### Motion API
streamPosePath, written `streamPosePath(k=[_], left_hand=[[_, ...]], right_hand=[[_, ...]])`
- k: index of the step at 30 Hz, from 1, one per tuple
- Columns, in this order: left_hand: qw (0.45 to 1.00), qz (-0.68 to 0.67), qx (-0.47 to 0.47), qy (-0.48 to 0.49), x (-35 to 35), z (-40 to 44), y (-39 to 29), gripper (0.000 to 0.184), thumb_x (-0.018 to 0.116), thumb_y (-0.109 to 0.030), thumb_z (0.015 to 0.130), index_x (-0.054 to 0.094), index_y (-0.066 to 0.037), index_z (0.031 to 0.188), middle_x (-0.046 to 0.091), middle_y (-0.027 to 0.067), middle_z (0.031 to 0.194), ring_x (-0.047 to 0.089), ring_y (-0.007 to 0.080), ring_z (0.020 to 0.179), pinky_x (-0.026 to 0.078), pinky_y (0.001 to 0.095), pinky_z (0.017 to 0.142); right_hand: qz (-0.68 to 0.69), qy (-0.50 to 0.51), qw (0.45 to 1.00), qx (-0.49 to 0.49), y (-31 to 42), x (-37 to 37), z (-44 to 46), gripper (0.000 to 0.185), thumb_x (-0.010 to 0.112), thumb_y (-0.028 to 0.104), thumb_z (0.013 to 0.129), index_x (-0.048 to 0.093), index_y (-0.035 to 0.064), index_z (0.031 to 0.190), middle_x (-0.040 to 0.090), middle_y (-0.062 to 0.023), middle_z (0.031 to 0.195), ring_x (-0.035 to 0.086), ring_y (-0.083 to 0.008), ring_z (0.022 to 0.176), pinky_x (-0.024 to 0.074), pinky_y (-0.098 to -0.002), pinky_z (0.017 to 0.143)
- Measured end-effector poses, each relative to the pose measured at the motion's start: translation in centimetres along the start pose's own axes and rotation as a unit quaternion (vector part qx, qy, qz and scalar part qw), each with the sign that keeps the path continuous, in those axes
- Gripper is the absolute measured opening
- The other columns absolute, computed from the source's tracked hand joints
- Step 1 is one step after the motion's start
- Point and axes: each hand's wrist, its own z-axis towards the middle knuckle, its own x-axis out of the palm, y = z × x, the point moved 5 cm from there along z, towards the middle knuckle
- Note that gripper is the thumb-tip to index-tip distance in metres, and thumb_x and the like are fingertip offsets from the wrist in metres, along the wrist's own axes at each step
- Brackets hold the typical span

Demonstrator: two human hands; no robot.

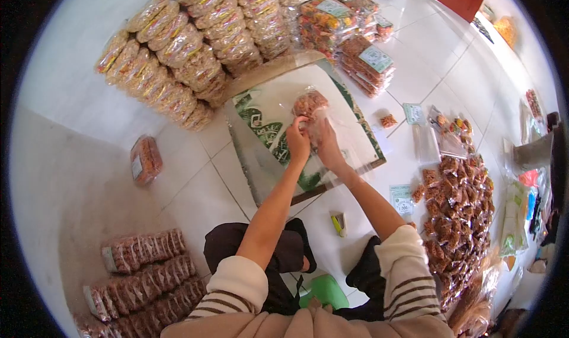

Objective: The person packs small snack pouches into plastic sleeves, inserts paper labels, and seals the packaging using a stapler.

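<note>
A clear plastic bag of reddish-brown snacks (310,103) lies on a white and green printed board or box top (269,101) in front of me. My left hand (298,141) has its fingers bent and closed on the near part of the bag, just below the snacks. Beside it, my right hand (329,143) rests along the bag's right side, its fingers stretched out and slightly blurred. Loose clear plastic shows between the two hands. A green stapler (338,224) lies on the tiles near my right foot.
Stacked noodle-like packs (178,47) stand at the back left. Snack bags (367,65) lie behind the board. Small snack packets (459,213) are heaped on the right, near printed labels (402,199). Rows of packs (142,278) lie at the lower left, with one pack (146,160) above them.
</note>
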Motion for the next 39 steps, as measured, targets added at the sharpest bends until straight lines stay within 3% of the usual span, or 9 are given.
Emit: streamPosePath(k=[1, 5, 8, 12, 15, 19, 27, 29, 39], left_hand=[[1.0, 0.01, -0.001, -0.026, -0.1, -0.1, -0.1, 0.035, 0.054, 0.005, 0.073, 0.052, -0.014, 0.103, 0.05, 0.012, 0.084, 0.048, 0.0259, 0.078, 0.038, 0.0376, 0.07], [0.993, 0.085, -0.02, -0.08, -0.5, -0.2, -0.2, 0.033, 0.055, -0.005, 0.077, 0.051, -0.015, 0.107, 0.046, 0.0163, 0.098, 0.044, 0.029, 0.092, 0.037, 0.0394, 0.077], [0.972, 0.182, -0.077, -0.128, 0.3, -1.6, -3.5, 0.038, 0.056, -0.013, 0.078, 0.047, -0.014, 0.115, 0.039, 0.0188, 0.113, 0.032, 0.0319, 0.11, 0.029, 0.0478, 0.087], [0.966, 0.165, 0.071, -0.185, 3.6, -5.1, -11.8, 0.04, 0.057, -0.015, 0.078, 0.045, -0.013, 0.117, 0.033, 0.0178, 0.12, 0.027, 0.0323, 0.115, 0.023, 0.0532, 0.091], [0.962, 0.001, 0.272, 0.008, 8.7, -9.6, -19.8, 0.035, 0.057, -0.012, 0.077, 0.049, -0.01, 0.111, 0.032, 0.0175, 0.121, 0.028, 0.0313, 0.116, 0.022, 0.0434, 0.096], [0.908, -0.065, 0.354, 0.215, 18.4, -17.8, -21.5, 0.033, 0.059, -0.013, 0.076, 0.05, -0.007, 0.107, 0.045, 0.0137, 0.111, 0.033, 0.0305, 0.112, 0.023, 0.0444, 0.096], [0.866, 0.012, 0.225, 0.447, 31.4, -32.4, -8.7, 0.044, 0.064, -0.01, 0.071, 0.044, -0.008, 0.11, 0.05, 0.0149, 0.102, 0.043, 0.0316, 0.099, 0.034, 0.0415, 0.085], [0.865, 0.028, 0.134, 0.482, 32.4, -33.8, -6.4, 0.046, 0.062, -0.004, 0.07, 0.043, -0.007, 0.112, 0.049, 0.0171, 0.1, 0.046, 0.0324, 0.094, 0.036, 0.0406, 0.084], [0.86, -0.162, 0.047, 0.482, 33.7, -30.8, -11.2, 0.051, 0.058, 0.007, 0.068, 0.043, -0.007, 0.115, 0.052, 0.0115, 0.099, 0.048, 0.028, 0.094, 0.037, 0.038, 0.086]], right_hand=[[0.06, 0.084, 0.994, 0.038, -0.6, 0.2, -1.1, 0.059, 0.048, -0.006, 0.064, 0.037, -0.0033, 0.122, 0.018, -0.0286, 0.135, 0.02, -0.0477, 0.122, 0.0187, -0.0477, 0.103], [0.003, 0.367, 0.926, -0.088, 3.8, -6.9, -8.1, 0.045, 0.056, 0.003, 0.075, 0.044, 0.0012, 0.118, 0.025, -0.0254, 0.134, 0.029, -0.0381, 0.122, 0.0277, -0.04, 0.101], [0.116, 0.401, 0.908, 0.018, 4.6, -15.0, -12.0, 0.03, 0.057, 0.014, 0.08, 0.054, 0.0045, 0.108, 0.049, -0.0176, 0.116, 0.042, -0.0308, 0.114, 0.0327, -0.0384, 0.097], [-0.041, 0.235, 0.943, 0.231, -1.2, -26.7, -15.0, 0.027, 0.054, 0.01, 0.081, 0.055, 0.0062, 0.108, 0.059, -0.013, 0.102, 0.055, -0.0265, 0.095, 0.0399, -0.037, 0.088], [-0.002, -0.101, 0.956, 0.276, -4.5, -35.1, -19.1, 0.025, 0.052, 0.003, 0.079, 0.058, 0.0027, 0.103, 0.062, -0.0099, 0.094, 0.058, -0.0182, 0.083, 0.0461, -0.0294, 0.074], [-0.069, -0.208, 0.878, 0.426, -8.0, -39.2, -27.3, 0.02, 0.048, 0.006, 0.086, 0.058, 0.002, 0.102, 0.063, -0.0075, 0.092, 0.056, -0.0134, 0.08, 0.0453, -0.0267, 0.072], [0.069, -0.156, 0.781, 0.601, -17.5, -24.9, -42.5, 0.025, 0.057, 0.011, 0.08, 0.056, 0.004, 0.104, 0.059, -0.0101, 0.088, 0.057, -0.0187, 0.077, 0.0469, -0.0295, 0.068], [-0.074, -0.144, 0.789, 0.592, -17.5, -22.7, -42.5, 0.029, 0.06, 0.01, 0.076, 0.055, 0.0033, 0.104, 0.056, -0.0152, 0.092, 0.057, -0.0268, 0.082, 0.0466, -0.0346, 0.073], [0.058, -0.197, 0.821, 0.532, -16.8, -27.3, -36.3, 0.031, 0.066, 0.009, 0.072, 0.052, -0.0015, 0.098, 0.061, -0.0153, 0.09, 0.06, -0.0253, 0.084, 0.0469, -0.0309, 0.071]])
